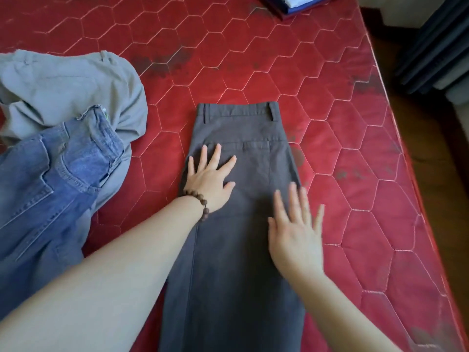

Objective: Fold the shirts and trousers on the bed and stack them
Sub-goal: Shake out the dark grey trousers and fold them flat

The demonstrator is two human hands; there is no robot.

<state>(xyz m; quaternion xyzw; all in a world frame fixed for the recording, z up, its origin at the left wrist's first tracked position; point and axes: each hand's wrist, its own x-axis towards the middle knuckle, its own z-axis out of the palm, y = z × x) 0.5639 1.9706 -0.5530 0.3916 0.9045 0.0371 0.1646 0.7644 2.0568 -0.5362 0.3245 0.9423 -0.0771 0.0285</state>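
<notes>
Dark grey trousers (pixel 253 153) lie folded lengthwise, one leg over the other, on the red quilted mattress (pixel 355 174), waistband pointing away from me. My left hand (pixel 210 179), with a bead bracelet on the wrist, presses flat on the trousers near the back pocket, fingers spread. Lower down on the right side of the trousers, my right hand (pixel 297 232) lies flat with straight fingers, slightly blurred. Blue jeans (pixel 45 194) and a light grey garment (pixel 71 87) lie crumpled at the left.
A stack of folded cloth, blue and white, (pixel 299 3) sits at the far edge of the mattress. The bed's right edge runs diagonally, with dark floor and dark curtains (pixel 436 41) beyond it.
</notes>
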